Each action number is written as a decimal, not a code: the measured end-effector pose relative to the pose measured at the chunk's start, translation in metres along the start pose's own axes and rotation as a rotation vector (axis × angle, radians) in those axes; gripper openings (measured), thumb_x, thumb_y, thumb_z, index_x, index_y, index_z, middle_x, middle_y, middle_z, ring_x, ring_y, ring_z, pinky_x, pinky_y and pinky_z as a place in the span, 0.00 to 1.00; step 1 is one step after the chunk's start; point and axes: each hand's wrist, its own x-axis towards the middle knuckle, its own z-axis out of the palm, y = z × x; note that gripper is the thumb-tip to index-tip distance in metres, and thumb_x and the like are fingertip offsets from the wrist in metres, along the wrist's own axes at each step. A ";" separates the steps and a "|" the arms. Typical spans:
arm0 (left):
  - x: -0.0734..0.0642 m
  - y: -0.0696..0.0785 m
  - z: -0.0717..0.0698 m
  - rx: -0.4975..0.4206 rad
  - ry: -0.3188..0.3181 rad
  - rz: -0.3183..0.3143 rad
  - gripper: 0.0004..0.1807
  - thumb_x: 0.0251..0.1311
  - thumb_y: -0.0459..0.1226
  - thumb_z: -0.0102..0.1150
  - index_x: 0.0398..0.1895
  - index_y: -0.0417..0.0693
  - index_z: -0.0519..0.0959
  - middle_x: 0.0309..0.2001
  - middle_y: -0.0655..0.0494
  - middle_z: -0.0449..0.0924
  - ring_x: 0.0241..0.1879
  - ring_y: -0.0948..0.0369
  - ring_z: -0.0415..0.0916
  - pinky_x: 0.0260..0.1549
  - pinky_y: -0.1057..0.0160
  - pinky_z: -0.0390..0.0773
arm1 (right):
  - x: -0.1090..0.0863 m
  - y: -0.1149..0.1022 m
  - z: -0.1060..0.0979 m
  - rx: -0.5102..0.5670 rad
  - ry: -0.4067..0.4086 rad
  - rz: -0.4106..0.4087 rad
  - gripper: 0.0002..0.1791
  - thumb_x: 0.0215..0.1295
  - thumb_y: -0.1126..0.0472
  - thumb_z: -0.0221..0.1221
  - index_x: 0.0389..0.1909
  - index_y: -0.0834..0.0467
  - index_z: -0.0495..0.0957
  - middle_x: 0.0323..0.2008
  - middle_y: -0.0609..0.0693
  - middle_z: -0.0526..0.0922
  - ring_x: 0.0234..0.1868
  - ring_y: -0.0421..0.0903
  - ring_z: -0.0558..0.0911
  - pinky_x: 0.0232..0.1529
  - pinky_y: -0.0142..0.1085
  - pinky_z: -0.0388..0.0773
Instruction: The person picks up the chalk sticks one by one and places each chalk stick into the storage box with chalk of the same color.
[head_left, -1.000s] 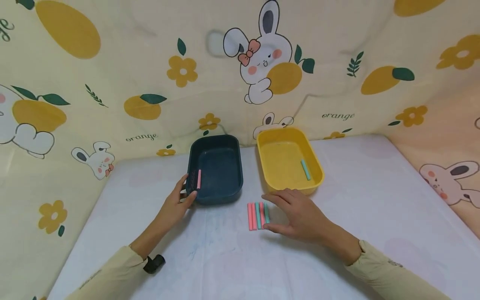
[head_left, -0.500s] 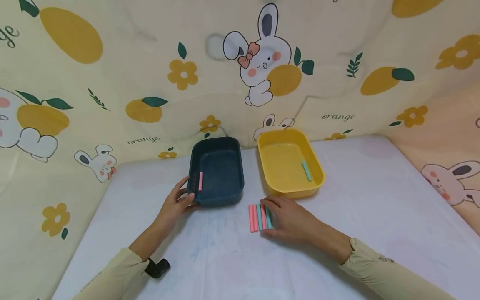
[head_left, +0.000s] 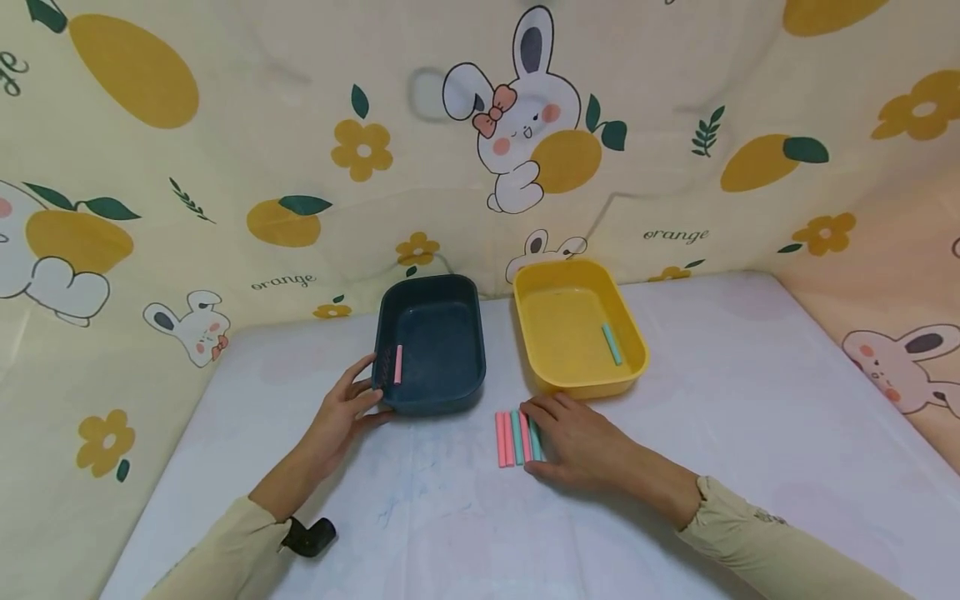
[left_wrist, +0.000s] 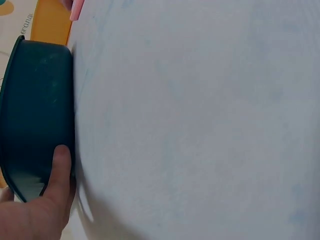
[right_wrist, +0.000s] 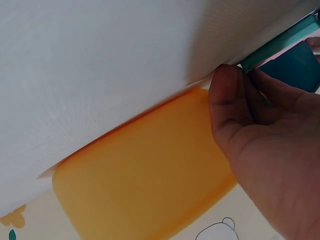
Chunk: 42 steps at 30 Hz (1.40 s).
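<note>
My left hand (head_left: 336, 423) holds the near left corner of a dark blue tray (head_left: 442, 406), with digits on its side and front walls. A single pink chalk stick (head_left: 398, 364) lies in that tray. To the right, a row of pink and turquoise chalk sticks (head_left: 501, 440) lies on the table. My right hand (head_left: 581, 442) is at the row's right end, pinching the last turquoise chalk stick (head_left: 535, 440) near its ends; the palm hides part of it. In the right wrist view, the fingertips meet the turquoise stick (right_wrist: 280, 42).
A yellow tray (head_left: 637, 354) stands right of the blue one, just beyond my right hand, with one turquoise chalk stick (head_left: 612, 344) inside. A patterned cloth (head_left: 420, 192) hangs behind the white-covered table (head_left: 750, 400). A black band (head_left: 310, 537) shows by my left cuff.
My right hand has come down and left onto the right end of the row, its fingers drawing closer together. My left hand stays at the blue tray; the view shifts slightly.
</note>
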 end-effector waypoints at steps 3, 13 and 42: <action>-0.001 0.001 -0.001 0.033 -0.001 0.012 0.36 0.74 0.32 0.47 0.79 0.64 0.50 0.76 0.42 0.53 0.62 0.50 0.70 0.64 0.48 0.74 | 0.001 -0.001 0.000 0.023 0.004 -0.002 0.44 0.60 0.36 0.63 0.71 0.57 0.66 0.67 0.52 0.71 0.64 0.50 0.69 0.67 0.46 0.71; 0.001 0.006 -0.004 0.103 -0.011 0.030 0.37 0.72 0.29 0.50 0.79 0.57 0.51 0.77 0.42 0.49 0.66 0.45 0.68 0.62 0.49 0.74 | 0.002 -0.002 0.001 0.048 0.016 0.005 0.45 0.58 0.37 0.66 0.70 0.57 0.66 0.66 0.51 0.71 0.64 0.49 0.69 0.68 0.45 0.71; 0.003 0.004 -0.001 0.017 0.033 -0.051 0.37 0.72 0.30 0.51 0.78 0.67 0.54 0.79 0.47 0.47 0.68 0.43 0.62 0.55 0.42 0.79 | 0.005 -0.006 -0.022 0.017 0.177 -0.110 0.47 0.52 0.36 0.70 0.68 0.56 0.68 0.65 0.49 0.74 0.64 0.47 0.75 0.65 0.44 0.76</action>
